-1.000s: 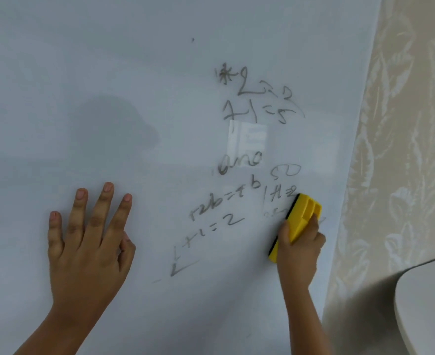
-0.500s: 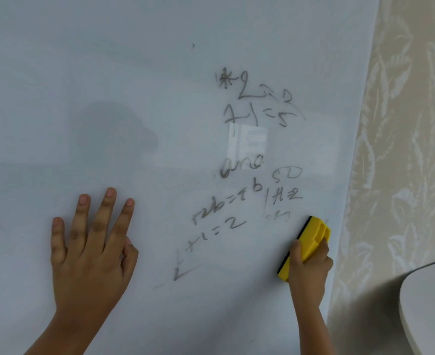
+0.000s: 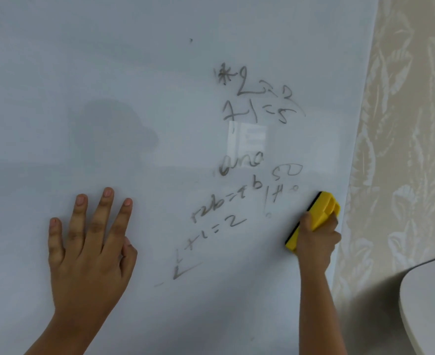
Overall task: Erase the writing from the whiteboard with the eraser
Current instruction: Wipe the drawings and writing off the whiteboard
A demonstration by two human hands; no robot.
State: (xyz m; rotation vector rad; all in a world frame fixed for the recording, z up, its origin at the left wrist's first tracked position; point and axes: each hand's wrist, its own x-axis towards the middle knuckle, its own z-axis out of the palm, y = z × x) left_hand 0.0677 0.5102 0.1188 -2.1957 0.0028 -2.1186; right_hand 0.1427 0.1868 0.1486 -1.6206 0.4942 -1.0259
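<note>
The wiping step is in hand. The right hand [image 3: 316, 239] is closed around the yellow eraser [image 3: 313, 219], thumb on its near side and fingers wrapped over the far side, pressing its dark felt face against the whiteboard [image 3: 134, 73] near the board's right edge. The eraser sits just right of the lowest lines of writing [image 3: 252, 160], beside the faint marks at the right end of those lines. Its long axis runs on a slant, from lower left to upper right, with the upper end pointing up toward the board's right edge and the felt strip facing left toward the remaining marks.

The left hand [image 3: 88, 252] lies flat on the board with fingers spread and pointing up, well left of the writing, apparently bracing.

Most of the writing is not yet erased: several lines of numbers and letters stand in a column from the upper middle of the board down to a tick-like stroke near the bottom. By my judgement the task is at an early stage. The next move calls for sweeping the eraser leftward and upward across the marks, keeping the felt flat on the board and pressed firmly, since the strokes look smeared rather than cleanly lifted.
</note>
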